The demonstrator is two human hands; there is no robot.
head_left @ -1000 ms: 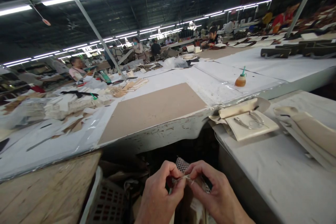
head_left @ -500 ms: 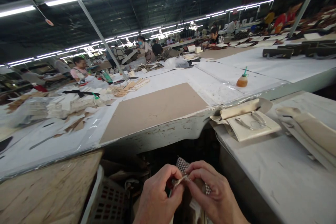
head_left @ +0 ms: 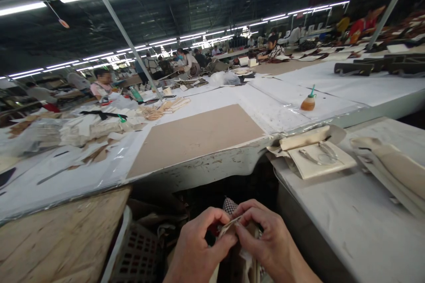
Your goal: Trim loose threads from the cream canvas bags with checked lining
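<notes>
Long strip lights are running over a wide workshop, and a white tabletop (head_left: 292, 97) is stretching to the far side, where other people are showing too small to read. Near the bottom edge, your left hand (head_left: 195, 247) and right hand (head_left: 270, 241) are meeting low in the gap in front of the tabletop, both wrists cut off by the frame. Each grip is pinching closed on a pale strip (head_left: 233, 224), fingertips pressing it from either side. Your fingers are hiding most of it, so its shape is hard to tell. A checkered cloth (head_left: 229, 205) is peeking out just behind it. Far right, an amber bottle (head_left: 308, 102) is standing on the tabletop, well apart.
</notes>
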